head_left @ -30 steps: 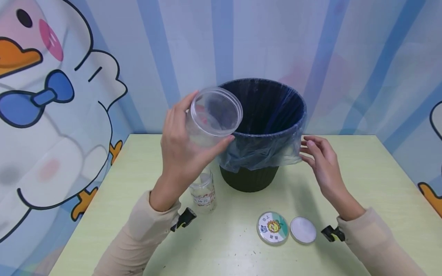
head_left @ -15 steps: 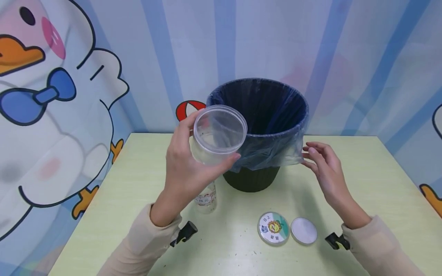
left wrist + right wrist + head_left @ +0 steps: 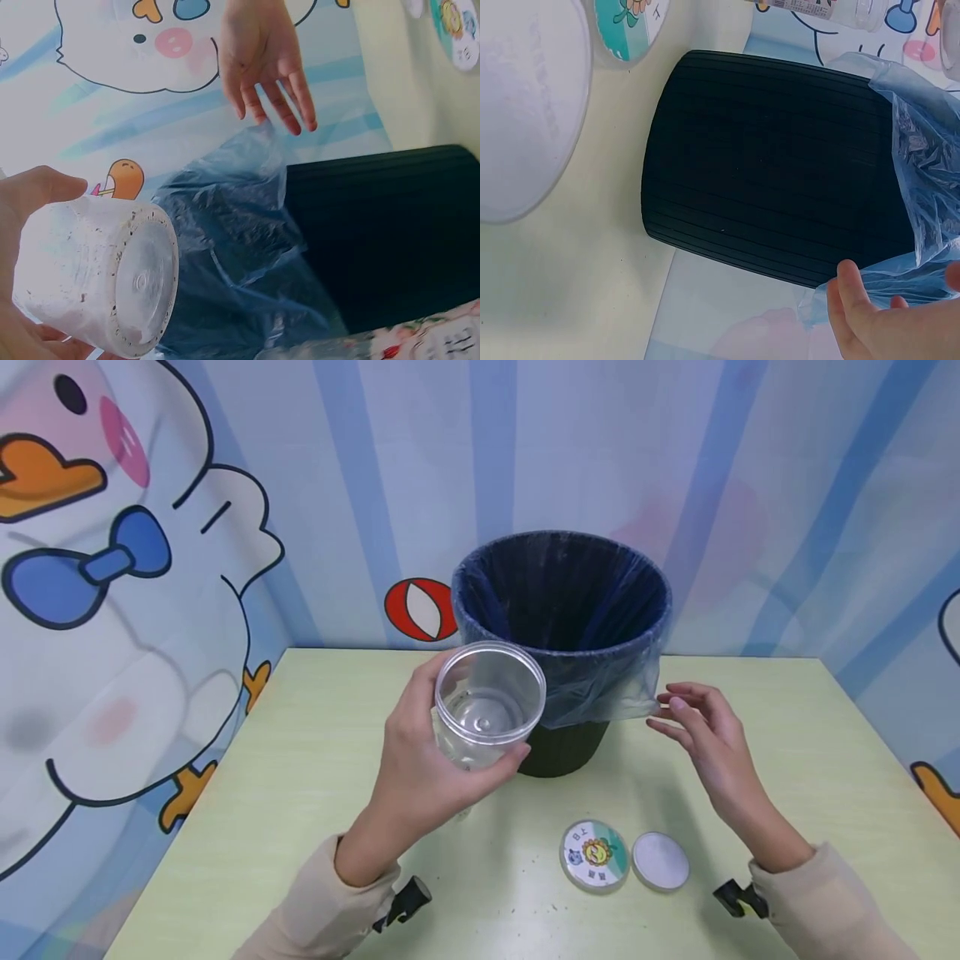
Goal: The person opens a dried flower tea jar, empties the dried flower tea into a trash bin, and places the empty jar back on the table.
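Note:
My left hand point(image 3: 420, 760) grips a clear plastic jar point(image 3: 487, 714) around its side, in front of the bin. The jar's open mouth faces up toward the head camera, and dark specks cling around its base in the left wrist view. My right hand point(image 3: 708, 739) is at the right side of the bin, its relaxed fingertips right at the loose edge of the clear bluish bag point(image 3: 600, 689). That bag lines the black bin point(image 3: 562, 750) and folds over its rim. A second clear jar point(image 3: 450, 341) with a flowered label is mostly hidden behind my left hand in the head view.
Two round lids lie on the pale table point(image 3: 330, 727) before the bin: one printed with a sunflower point(image 3: 594, 857), the other plain white point(image 3: 660, 862). Small dark crumbs are scattered near them. A cartoon-printed backdrop point(image 3: 360, 460) stands behind the table.
My left hand has brought the jar down and slightly right, away from the bin's opening, tipping its mouth upward. The right hand has shifted slightly down and right beside the bag.

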Tool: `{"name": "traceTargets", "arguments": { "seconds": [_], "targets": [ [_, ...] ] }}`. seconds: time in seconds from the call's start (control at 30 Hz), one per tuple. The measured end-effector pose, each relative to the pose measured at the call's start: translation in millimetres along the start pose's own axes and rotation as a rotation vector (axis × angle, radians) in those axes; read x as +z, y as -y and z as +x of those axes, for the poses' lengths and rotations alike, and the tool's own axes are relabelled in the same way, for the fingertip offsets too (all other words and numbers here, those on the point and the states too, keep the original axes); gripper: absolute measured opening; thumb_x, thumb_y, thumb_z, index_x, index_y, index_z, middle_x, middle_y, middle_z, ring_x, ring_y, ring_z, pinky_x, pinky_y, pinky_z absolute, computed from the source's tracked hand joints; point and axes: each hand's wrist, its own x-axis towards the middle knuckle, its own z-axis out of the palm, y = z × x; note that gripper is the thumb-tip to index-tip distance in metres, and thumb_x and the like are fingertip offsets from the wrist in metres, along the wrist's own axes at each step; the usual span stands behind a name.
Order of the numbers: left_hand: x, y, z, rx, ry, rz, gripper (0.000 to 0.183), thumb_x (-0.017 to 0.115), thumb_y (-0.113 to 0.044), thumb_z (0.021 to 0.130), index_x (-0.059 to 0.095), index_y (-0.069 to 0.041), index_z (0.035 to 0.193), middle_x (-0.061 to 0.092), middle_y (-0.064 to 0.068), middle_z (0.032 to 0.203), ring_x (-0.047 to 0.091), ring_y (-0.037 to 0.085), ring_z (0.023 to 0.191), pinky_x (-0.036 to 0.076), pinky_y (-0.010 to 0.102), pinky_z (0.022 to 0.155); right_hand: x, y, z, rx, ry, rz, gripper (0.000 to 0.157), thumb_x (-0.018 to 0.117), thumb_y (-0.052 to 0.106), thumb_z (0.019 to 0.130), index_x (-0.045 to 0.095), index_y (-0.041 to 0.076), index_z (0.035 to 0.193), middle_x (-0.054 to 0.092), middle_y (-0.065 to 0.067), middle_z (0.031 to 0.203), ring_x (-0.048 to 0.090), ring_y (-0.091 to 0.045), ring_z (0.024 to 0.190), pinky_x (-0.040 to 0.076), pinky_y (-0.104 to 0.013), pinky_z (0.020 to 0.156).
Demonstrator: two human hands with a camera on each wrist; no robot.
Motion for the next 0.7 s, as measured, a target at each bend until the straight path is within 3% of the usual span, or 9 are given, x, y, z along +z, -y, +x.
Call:
{"name": "traceTargets", "arguments": {
  "seconds": [0.43,0.7],
  "targets": [
    [10.8,2.8,-14.6,-0.027,0.052,-0.035,0.088,0.09,-0.031,0.068,0.046,-0.007,0.14,0.057,0.005,0.131,0.056,0.021,0.114,0.053,0.038,0.09,-0.4,-1.4,-6.7,0.01,0.002,-0.006,0.023,0.047,0.011,0.106,0.048,-0.004,0.124,0.054,-0.009,0.117,0.064,-0.016,0.104,0.053,-0.023,0.088],
    [14.9,3.2,-24.7,-0.086,0.094,-0.017,0.087,0.089,-0.033,0.069,0.045,-0.011,0.141,0.056,0.002,0.133,0.053,0.02,0.117,0.053,0.039,0.09,-2.0,-4.2,-10.4,0.006,0.019,-0.015,0.024,0.048,0.011,0.106,0.047,-0.005,0.123,0.051,-0.012,0.118,0.064,-0.015,0.103,0.053,-0.024,0.089]
  ]
}}
